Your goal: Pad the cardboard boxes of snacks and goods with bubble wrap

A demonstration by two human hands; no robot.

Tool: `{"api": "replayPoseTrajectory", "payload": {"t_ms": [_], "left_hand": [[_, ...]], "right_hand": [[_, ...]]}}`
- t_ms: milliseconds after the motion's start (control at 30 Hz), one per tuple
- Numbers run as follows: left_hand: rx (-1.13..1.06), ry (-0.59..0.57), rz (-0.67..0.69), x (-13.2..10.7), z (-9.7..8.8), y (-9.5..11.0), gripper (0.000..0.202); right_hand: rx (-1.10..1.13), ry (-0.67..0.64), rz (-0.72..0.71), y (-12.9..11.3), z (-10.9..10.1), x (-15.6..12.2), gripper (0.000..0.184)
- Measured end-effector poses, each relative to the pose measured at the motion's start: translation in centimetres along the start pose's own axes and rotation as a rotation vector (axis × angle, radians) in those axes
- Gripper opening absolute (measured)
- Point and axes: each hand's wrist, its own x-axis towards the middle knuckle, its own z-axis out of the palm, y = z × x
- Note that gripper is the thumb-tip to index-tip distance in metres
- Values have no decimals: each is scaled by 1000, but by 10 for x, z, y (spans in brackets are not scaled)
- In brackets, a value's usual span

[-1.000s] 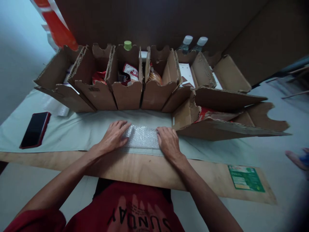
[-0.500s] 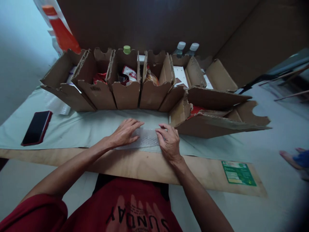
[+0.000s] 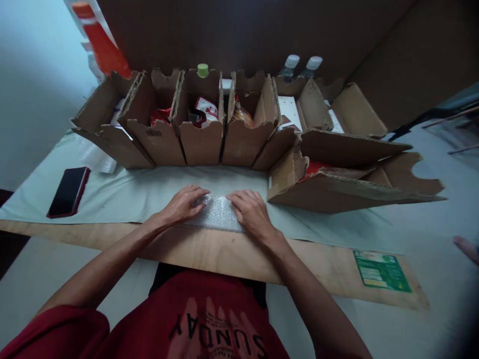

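Observation:
A sheet of clear bubble wrap [image 3: 219, 213] lies flat on the pale green cloth near the table's front edge. My left hand [image 3: 183, 203] has its left end between the thumb and the curved fingers. At the opposite end, my right hand [image 3: 251, 212] grips the sheet, with its fingers over the top and the thumb turned inward. Some of the right fingertips are hidden from view. Just beyond my right hand stands a long cardboard box [image 3: 337, 192] with a red packet [image 3: 314, 168] inside.
Several open cardboard bins [image 3: 204, 147] line the back, holding packets and white boxes. Behind them show an orange bottle [image 3: 107, 47] and two white-capped bottles [image 3: 291, 62]. A phone [image 3: 68, 192] lies left, loose bubble wrap [image 3: 99, 157] behind it, a green packet [image 3: 382, 270] front right.
My left hand has shifted slightly left, and my right hand has turned inward over the right end. The bubble wrap now lies flatter and shows more plainly. The camera view has shifted.

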Motion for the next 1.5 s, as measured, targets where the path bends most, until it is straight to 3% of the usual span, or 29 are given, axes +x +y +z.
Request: {"api": "replayPoseTrajectory", "payload": {"t_ms": [100,300,567,700,800,933,1100,1233,1400,1500], "left_hand": [[-29,-70,-42,1,3,-3,46],[-53,-76,-16,5,0,-9,50],[-54,-87,52,2,-1,-13,43],[2,-82,90,1,3,-13,25],[71,-45,78,-2,4,-9,29],[101,11,-55,-12,0,-7,42],[54,121,-274,-34,-5,-11,31],[-34,178,-412,-45,1,-12,30],[-160,243,-462,-42,12,-4,20],[-198,300,-446,-45,12,5,11]], "right_hand": [[-72,-76,-21,-6,13,14,23],[-111,-23,-45,-6,18,12,19],[-119,245,-157,-10,14,0,22],[-3,98,-90,-7,10,0,24],[31,28,-53,-2,11,2,24],[23,-19,-39,2,20,6,16],[0,13,-35,-3,27,6,15],[-10,70,-43,-7,24,1,18],[-7,156,-80,-8,23,-2,18],[72,138,-44,-8,21,-1,9]]}}
